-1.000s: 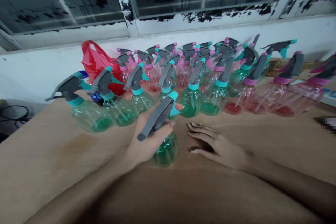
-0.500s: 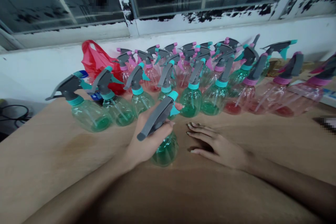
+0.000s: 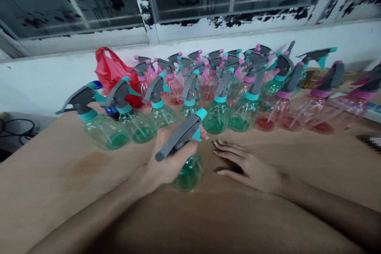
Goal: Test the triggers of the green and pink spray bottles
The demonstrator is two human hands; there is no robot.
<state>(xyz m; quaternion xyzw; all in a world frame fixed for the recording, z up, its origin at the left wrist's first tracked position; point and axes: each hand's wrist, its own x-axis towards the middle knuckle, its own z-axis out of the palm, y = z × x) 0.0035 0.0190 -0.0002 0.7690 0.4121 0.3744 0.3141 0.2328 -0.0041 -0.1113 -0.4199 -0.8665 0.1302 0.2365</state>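
Observation:
My left hand (image 3: 168, 162) is wrapped round the neck of a green spray bottle (image 3: 189, 174) with a grey and turquoise trigger head. The bottle stands at the middle of the wooden table (image 3: 119, 206); its collar is hidden by my fingers. To its right, my right hand (image 3: 247, 162) lies on the tabletop with fingers stretched out, holding nothing. Just behind my hands stand more green spray bottles, one of them (image 3: 217, 117) with a little green showing at its bottom. A pink spray bottle (image 3: 272, 115) stands further right in the same row.
Several pink and green spray bottles (image 3: 175, 85) crowd the back of the table against the wall. A red plastic bag (image 3: 111, 69) sits at the back left, beside a blue-labelled item (image 3: 111, 109). Black cables (image 3: 19, 127) hang at the far left.
The head of the held spray bottle has shifted slightly right and down, and my left fingers have moved a little round it. My right hand stays flat on the table.

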